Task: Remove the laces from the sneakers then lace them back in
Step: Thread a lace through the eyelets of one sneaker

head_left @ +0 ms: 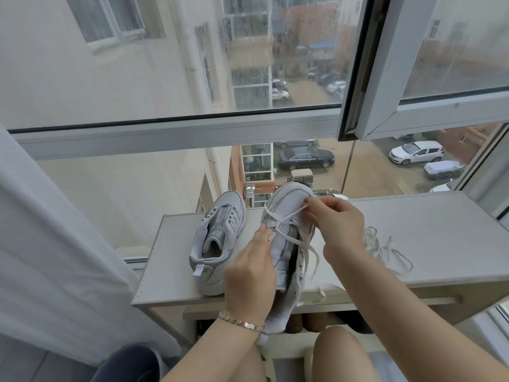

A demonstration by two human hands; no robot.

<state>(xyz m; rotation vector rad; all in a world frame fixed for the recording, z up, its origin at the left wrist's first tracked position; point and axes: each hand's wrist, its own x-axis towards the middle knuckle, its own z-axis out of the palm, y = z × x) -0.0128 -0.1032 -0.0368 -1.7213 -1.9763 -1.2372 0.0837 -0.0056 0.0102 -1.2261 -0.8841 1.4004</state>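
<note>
Two pale grey-white sneakers are on a light table (413, 230). The left sneaker (217, 235) stands flat with bare eyelets. The right sneaker (286, 224) is tilted, its heel hanging over the table's front edge. My left hand (250, 268) grips this sneaker around its tongue and side. My right hand (336, 221) pinches the white lace (289, 216) near the toe end, where the lace crosses the lower eyelets. The lace's loose ends trail down the shoe's right side. A second white lace (385, 252) lies loose on the table to the right.
The table stands against a large window (192, 78); an open window sash (413, 106) hangs above the right side. A pale curtain (55, 244) hangs at left. My knees are under the table's front edge. A bracelet (242, 322) circles my left wrist.
</note>
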